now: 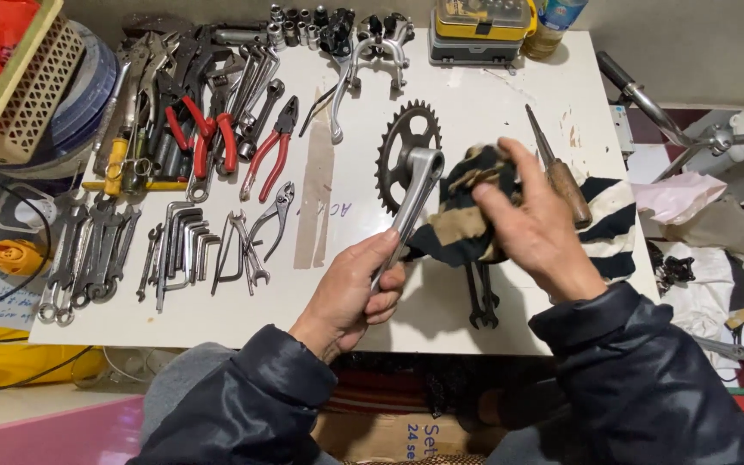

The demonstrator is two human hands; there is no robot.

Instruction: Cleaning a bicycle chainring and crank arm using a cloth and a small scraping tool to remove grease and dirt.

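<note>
Crank arm (413, 194): silver bike crank with its black toothed chainring (399, 142) attached, held up just above the white table (217, 319), roughly in the middle of it, tilted so the chainring end points away from the person.
Left hand (356, 288): wrapped shut around the lower end of the crank arm, thumb on top, dark puffy sleeve behind it.
Right hand (531, 220): fingers bunched down into a striped rag (467, 220), black and tan, pressing it against the right side of the crank near the chainring. So it's gripping cloth, not metal.
Under the hands: a couple of dark wrenches (480, 301) lying flat on the table, partly covered by the rag.
Just beside the right hand: a wooden-handled screwdriver (561, 176) resting on the rag's far edge, tip pointing away.
Left of the crank: a row of allen keys (184, 241), open-ended spanners (88, 254), and small slip-joint pliers (273, 215), all laid out pretty neatly.
Further back: red-handled pliers (270, 155) and cutters (204, 129) in a pile of bigger tools.
Far edge: silver brake calipers (372, 43), a cluster of sockets (299, 26), and a yellow-lidded bit case (480, 26).
Far left corner: a plastic basket (23, 103), off the table's edge.
</note>
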